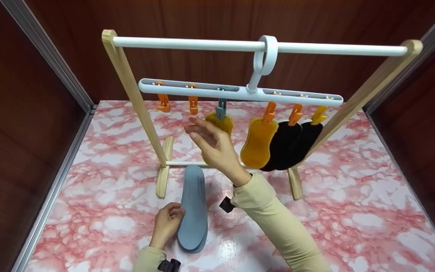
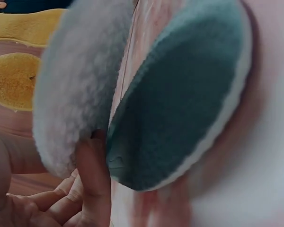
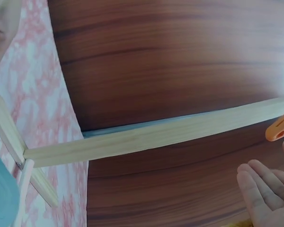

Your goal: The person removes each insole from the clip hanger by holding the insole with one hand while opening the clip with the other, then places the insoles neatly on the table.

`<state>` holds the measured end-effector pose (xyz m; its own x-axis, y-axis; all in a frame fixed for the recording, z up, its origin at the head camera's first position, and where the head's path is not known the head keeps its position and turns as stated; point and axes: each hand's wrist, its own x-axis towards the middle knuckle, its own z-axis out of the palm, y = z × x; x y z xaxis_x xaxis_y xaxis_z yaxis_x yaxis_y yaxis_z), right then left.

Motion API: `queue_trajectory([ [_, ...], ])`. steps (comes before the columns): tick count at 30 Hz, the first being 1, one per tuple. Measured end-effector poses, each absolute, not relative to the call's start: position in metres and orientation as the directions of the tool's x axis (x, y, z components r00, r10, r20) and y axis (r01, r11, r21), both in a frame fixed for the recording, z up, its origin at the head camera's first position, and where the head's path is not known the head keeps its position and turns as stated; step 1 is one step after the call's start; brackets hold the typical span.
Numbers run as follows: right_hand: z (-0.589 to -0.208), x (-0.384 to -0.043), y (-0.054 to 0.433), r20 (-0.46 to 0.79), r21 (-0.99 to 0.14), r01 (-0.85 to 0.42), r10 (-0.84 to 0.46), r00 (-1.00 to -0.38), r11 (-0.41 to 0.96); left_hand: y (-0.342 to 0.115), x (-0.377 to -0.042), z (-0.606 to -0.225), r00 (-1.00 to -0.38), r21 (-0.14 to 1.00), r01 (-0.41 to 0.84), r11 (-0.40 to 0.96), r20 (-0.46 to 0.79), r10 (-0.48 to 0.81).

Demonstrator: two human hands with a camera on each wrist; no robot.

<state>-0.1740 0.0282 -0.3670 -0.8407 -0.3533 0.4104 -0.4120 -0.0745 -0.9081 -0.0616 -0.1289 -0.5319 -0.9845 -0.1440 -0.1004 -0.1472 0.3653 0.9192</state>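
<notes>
Insoles (image 1: 192, 189), 2 and blue-grey, sit at 7 o'clock from the hanger (image 1: 249, 93); the left hand (image 1: 167, 223) pinches the upper insole (image 1: 193, 221) at its 9 o'clock edge. The right hand (image 1: 219, 149) is raised at 1 o'clock from the pair, fingers extended, apparently clear of the mustard insole (image 1: 227, 125) behind. At its 3 o'clock, 3 clips (image 1: 296, 114) hold 1 yellow insole (image 1: 259, 147) and 2 black insoles (image 1: 293, 147).

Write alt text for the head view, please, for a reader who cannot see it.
A person's left hand pinches the upper of two grey-blue insoles above a pink marbled surface; the open right hand is raised near the clips of a white hanger. Two yellow insoles and two black ones hang from it on a rack.
</notes>
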Motion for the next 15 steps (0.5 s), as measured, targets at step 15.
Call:
queue_trajectory([
  [15,-0.376,-0.177,0.033,0.46,-0.886,-0.454,-0.325,-0.826,-0.099,-0.127,-0.056,-0.545,-0.986,0.921,-0.121,0.37,-0.069,-0.151],
])
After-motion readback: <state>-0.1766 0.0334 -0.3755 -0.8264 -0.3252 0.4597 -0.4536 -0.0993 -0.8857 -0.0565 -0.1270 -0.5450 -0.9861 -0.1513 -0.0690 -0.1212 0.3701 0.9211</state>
